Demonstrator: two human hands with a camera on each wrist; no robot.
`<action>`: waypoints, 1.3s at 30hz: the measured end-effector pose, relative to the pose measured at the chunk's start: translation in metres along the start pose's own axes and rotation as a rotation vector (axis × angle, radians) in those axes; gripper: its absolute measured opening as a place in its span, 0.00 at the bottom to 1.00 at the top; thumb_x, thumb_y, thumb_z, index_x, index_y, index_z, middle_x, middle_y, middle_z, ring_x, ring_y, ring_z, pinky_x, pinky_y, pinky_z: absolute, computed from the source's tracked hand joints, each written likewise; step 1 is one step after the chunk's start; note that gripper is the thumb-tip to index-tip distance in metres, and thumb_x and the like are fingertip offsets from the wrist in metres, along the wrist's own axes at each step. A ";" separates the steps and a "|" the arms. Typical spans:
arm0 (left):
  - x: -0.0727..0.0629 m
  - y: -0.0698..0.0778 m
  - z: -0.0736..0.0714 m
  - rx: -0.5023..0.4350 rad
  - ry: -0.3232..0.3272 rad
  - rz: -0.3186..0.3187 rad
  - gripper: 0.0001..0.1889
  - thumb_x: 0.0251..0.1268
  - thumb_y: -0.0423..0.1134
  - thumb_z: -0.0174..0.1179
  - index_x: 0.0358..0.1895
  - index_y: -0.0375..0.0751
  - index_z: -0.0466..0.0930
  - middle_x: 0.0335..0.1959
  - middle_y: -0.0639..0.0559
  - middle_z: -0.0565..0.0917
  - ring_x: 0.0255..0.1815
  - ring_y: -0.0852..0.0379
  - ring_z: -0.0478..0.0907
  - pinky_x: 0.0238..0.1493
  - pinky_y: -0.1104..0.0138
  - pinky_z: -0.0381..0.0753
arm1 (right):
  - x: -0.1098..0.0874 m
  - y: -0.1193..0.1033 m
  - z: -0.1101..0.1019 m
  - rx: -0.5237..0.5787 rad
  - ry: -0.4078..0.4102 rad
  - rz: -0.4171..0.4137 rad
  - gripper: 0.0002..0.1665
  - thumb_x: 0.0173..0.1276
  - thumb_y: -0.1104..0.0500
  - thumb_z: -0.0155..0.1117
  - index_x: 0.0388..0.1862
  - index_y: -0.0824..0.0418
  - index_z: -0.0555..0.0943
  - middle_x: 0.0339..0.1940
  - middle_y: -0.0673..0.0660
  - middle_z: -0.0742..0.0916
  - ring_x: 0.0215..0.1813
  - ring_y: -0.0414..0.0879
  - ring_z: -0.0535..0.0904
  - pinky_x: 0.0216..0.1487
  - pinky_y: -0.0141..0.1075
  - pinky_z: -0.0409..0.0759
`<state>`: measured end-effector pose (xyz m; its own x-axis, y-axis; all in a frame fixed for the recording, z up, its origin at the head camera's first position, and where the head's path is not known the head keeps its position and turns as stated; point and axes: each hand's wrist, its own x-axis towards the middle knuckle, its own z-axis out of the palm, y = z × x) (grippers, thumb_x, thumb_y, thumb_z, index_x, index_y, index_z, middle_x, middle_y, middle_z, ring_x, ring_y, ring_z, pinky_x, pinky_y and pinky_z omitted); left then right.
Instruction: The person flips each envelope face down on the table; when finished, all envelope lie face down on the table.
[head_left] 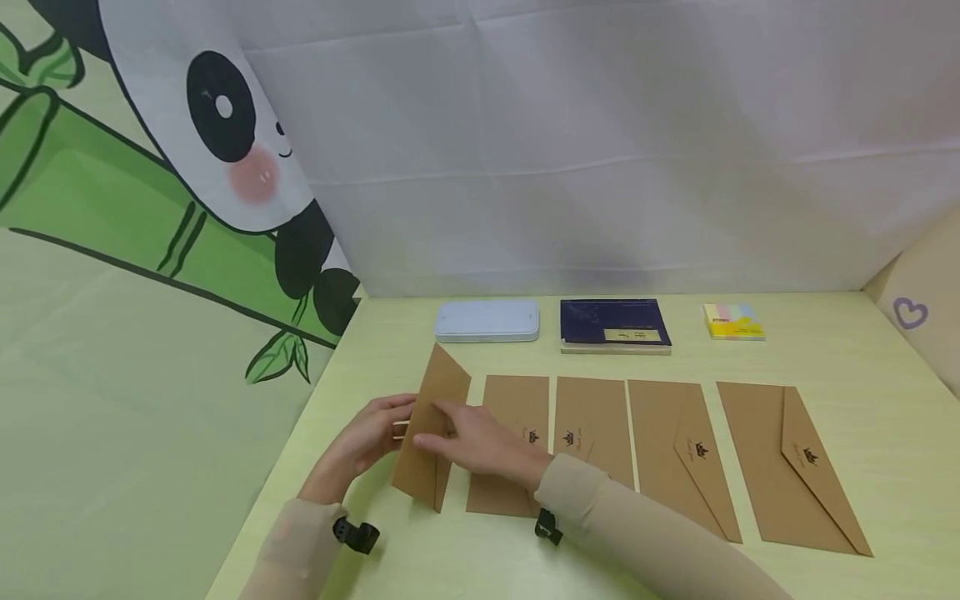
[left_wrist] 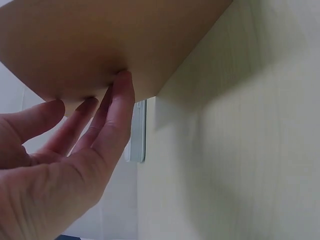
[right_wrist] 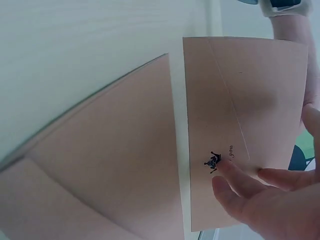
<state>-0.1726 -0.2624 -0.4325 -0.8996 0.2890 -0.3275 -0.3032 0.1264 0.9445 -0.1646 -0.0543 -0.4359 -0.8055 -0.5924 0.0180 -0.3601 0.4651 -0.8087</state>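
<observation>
A brown paper envelope point(head_left: 423, 468) stands tilted up off the table between the two hands. My left hand point(head_left: 372, 433) is behind it; in the left wrist view its fingertips point(left_wrist: 122, 80) touch the back of the envelope, with the thumb near the lower edge. From the front, my right hand point(head_left: 480, 437) presses thumb and fingers against the other face. Seen by the right wrist camera, those fingers point(right_wrist: 237, 177) lie beside a small black crown print point(right_wrist: 213, 162). A faint slanting flap line runs across this face, and the paper bows slightly.
Several more brown envelopes lie in a row to the right, the nearest one point(head_left: 517, 396) partly under the right arm, the farthest one point(head_left: 757, 450) at far right. Behind stand a pale blue case point(head_left: 487, 321), a dark blue notebook point(head_left: 611, 321) and sticky notes point(head_left: 733, 322) before a white cloth point(head_left: 600, 150).
</observation>
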 end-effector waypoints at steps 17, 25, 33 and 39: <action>0.006 -0.008 0.008 0.109 -0.057 -0.068 0.35 0.69 0.56 0.53 0.68 0.33 0.64 0.59 0.41 0.73 0.54 0.46 0.75 0.49 0.53 0.74 | -0.005 0.003 0.000 0.413 0.043 0.062 0.44 0.65 0.39 0.62 0.73 0.58 0.60 0.66 0.55 0.72 0.57 0.51 0.77 0.44 0.38 0.79; 0.004 -0.008 0.006 0.111 -0.050 -0.088 0.37 0.69 0.55 0.53 0.70 0.31 0.59 0.56 0.42 0.75 0.51 0.47 0.76 0.41 0.56 0.77 | -0.007 0.001 0.002 0.549 0.063 0.043 0.42 0.65 0.46 0.65 0.73 0.57 0.60 0.66 0.59 0.72 0.56 0.53 0.77 0.45 0.44 0.79; 0.004 -0.007 0.002 0.154 -0.063 -0.088 0.36 0.70 0.55 0.53 0.66 0.25 0.63 0.50 0.41 0.79 0.51 0.43 0.76 0.47 0.52 0.77 | -0.009 -0.005 0.000 0.634 0.097 0.011 0.40 0.65 0.56 0.67 0.72 0.56 0.61 0.65 0.62 0.73 0.56 0.55 0.77 0.49 0.42 0.78; 0.003 -0.007 0.001 0.265 0.003 -0.104 0.33 0.67 0.58 0.55 0.58 0.28 0.74 0.47 0.45 0.82 0.47 0.47 0.78 0.48 0.54 0.76 | -0.008 -0.005 0.003 0.636 0.139 0.006 0.41 0.62 0.62 0.69 0.71 0.62 0.62 0.63 0.64 0.75 0.54 0.54 0.79 0.46 0.38 0.79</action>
<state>-0.1726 -0.2615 -0.4403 -0.8688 0.2591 -0.4219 -0.3017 0.3987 0.8661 -0.1551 -0.0538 -0.4335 -0.8753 -0.4807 0.0539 -0.0409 -0.0374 -0.9985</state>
